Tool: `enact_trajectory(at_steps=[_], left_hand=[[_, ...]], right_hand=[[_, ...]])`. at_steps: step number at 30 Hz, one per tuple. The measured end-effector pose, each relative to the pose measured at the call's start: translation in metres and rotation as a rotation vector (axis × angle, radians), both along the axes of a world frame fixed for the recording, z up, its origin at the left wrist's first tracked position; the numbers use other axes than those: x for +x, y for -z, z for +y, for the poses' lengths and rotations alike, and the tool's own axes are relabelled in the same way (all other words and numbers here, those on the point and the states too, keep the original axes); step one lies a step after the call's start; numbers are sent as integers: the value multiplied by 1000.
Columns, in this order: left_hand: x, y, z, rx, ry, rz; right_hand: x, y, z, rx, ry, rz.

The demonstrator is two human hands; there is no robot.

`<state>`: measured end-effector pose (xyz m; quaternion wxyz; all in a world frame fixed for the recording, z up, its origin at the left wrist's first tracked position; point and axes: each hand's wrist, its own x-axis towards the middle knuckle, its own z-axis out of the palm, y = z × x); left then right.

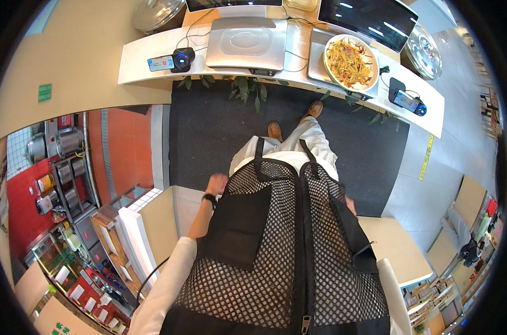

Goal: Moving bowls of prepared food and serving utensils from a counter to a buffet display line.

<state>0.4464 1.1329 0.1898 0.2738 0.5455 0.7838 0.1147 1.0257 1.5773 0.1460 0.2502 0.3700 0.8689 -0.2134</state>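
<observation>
My left hand (217, 183) hangs low beside the black mesh vest (248, 251) that I wear, with a dark band on its wrist. Its fingers are too small and turned away to read, and no object shows in it. Only a sliver of my right hand (350, 205) appears past the vest's other side, its fingers hidden. Beyond my feet, a white counter (136, 64) carries a flat silver scale (248, 43). To its right a round white dish (374, 84) of yellow shredded food (351, 61) rests on a second scale. Both hands are well apart from the counter.
Two phones, one at the left (161, 63) and one at the right (407, 101), stand by chargers with cables. Dark screens (370, 22) and lidded pots (423, 53) line the back. Leaves (248, 89) hang below the counter; a wooden table (395, 245) is at my right.
</observation>
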Motion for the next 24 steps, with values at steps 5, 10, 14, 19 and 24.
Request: enact_trajectory(at_steps=[5,10,14,19,24], left_hand=[[63,38,-119,231,-303,268],[87,30,-135,286,-328,266],[31,38,-70,168,-168,182],[-56,-77,46,-41,-1197,-944],[-110,-129,82,181,-1082,-844]], right_hand=[[6,-28,-20,-201,134,163],[48,-102,-16,-367,350,213],[-93,-91,23,-454,583,367],[-230,-182,83,-722,1247,494],[-241,-210,104,-664,1101,662]])
